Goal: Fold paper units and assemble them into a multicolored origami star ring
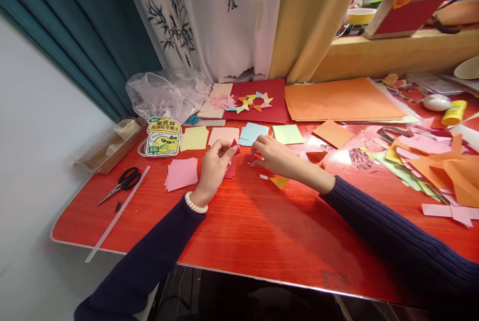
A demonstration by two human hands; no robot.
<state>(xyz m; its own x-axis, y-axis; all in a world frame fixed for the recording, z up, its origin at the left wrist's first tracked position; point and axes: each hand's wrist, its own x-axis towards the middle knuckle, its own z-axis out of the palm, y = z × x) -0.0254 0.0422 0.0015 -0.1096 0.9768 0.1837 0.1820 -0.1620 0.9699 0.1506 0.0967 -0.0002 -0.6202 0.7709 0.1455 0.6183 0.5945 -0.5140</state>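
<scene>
My left hand (216, 165) is closed in a pinch on a small red folded paper piece (235, 147), held just above the red table (247, 221). A short way to its right, my right hand (272, 155) has its fingers pressed down on another small red paper piece (251, 158) that lies on the table. A small stack of red squares (230, 168) sits under my left hand's fingers. A yellow folded triangle (279, 181) lies just below my right wrist. Behind the hands lie small squares of yellow (193, 138), pale pink (223, 135), light blue (253, 132) and green (287, 134) paper.
Pink squares (181, 173) and black scissors (123, 183) lie at the left, with a white strip (116, 215) beside them. A dark red card (258, 101) bearing a ring of coloured folded pieces, orange sheets (340, 98), a glue stick (453, 112) and scraps (434, 166) fill the back and right.
</scene>
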